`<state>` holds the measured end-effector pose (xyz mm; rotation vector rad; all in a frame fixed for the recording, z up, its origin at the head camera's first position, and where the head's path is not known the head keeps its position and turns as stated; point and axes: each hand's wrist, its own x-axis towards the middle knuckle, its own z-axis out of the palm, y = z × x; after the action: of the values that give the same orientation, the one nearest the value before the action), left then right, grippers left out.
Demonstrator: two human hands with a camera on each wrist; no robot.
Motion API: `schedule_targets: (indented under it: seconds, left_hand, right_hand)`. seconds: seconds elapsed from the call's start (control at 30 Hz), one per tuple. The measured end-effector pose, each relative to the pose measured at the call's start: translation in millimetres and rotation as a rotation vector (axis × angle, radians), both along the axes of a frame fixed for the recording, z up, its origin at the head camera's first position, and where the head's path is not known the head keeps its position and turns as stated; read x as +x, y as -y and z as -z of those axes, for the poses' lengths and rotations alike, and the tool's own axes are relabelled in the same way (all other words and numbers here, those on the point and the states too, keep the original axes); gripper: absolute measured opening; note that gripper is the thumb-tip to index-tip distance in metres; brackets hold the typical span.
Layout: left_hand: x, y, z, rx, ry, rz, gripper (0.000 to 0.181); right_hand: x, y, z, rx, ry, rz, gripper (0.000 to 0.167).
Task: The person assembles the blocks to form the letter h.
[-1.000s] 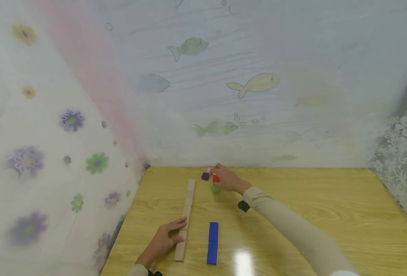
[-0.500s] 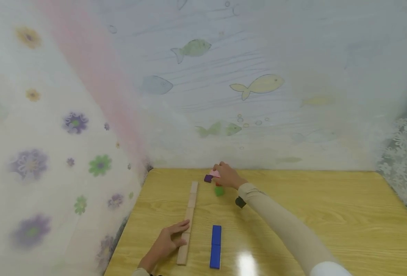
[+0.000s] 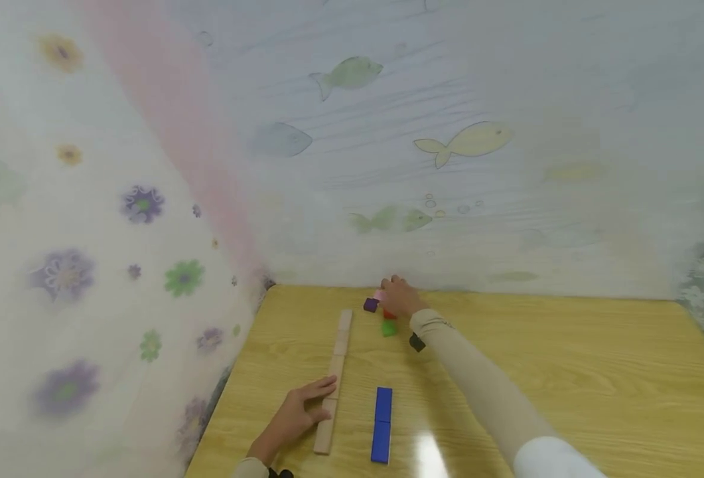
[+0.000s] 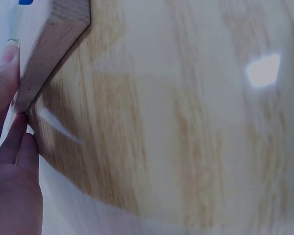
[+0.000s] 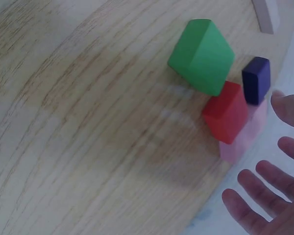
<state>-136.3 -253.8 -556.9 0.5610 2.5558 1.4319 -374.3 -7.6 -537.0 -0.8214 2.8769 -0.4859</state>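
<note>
In the head view my left hand point(image 3: 296, 413) lies at the left side of a row of plain wooden blocks point(image 3: 342, 342), its extended fingers and thumb touching the near part. The left wrist view shows the thumb along one wooden block point(image 4: 56, 44). My right hand point(image 3: 403, 297) reaches over a small cluster at the table's far edge. In the right wrist view its loosely spread fingers stay beside a pink block point(image 5: 240, 142), apparently apart from it. Against that block stand a red block point(image 5: 226, 112) and a dark purple block point(image 5: 256, 81); a green block point(image 5: 201, 58) touches the red one.
Two blue blocks point(image 3: 382, 421) lie end to end right of the wooden row on the wood-grain table point(image 3: 537, 372). A fish-patterned curtain point(image 3: 447, 245) rises behind the far edge. A flower-patterned curtain point(image 3: 119, 318) hangs along the left side.
My right hand has moved slightly farther toward the back edge, over the pink block. The head view has shifted a little. My left hand stays at the wooden row.
</note>
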Motion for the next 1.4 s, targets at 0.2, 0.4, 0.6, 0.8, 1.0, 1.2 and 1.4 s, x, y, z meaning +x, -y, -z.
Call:
schedule_targets:
  seconds: [0.2, 0.4, 0.6, 0.8, 1.0, 1.2, 1.4]
  left_hand:
    - [1.3, -1.4, -6.9, -0.011, 0.024, -0.018, 0.049]
    - [0.7, 0.7, -4.1, 0.005, 0.060, -0.013, 0.051]
    - [-4.6, 7.5, 21.2, -0.007, 0.057, -0.026, 0.052]
    - [-8.7, 11.7, 34.3, -0.009, 0.047, -0.014, 0.054]
    - [-9.0, 11.7, 35.9, -0.002, 0.029, 0.003, 0.055]
    - [-9.0, 10.1, 35.0, 0.012, 0.067, -0.006, 0.054]
    - [-8.0, 11.0, 32.3, -0.002, 0.043, -0.010, 0.054]
  right_hand:
    - [-0.2, 2.8, 6.7, 0.036, -0.063, -0.048, 0.033]
    - [2.3, 8.5, 14.7, 0.041, -0.086, 0.038, 0.038]
    - [1.3, 6.6, 26.5, 0.177, -0.183, 0.085, 0.024]
    - [0.4, 1.4, 34.5, 0.129, -0.218, 0.112, 0.021]
    - [3.1, -0.8, 40.3, 0.003, -0.274, 0.025, 0.021]
    - [8.3, -5.8, 38.2, -0.053, -0.401, -0.168, 0.021]
    - [11.3, -10.6, 26.5, -0.045, -0.419, -0.266, 0.016]
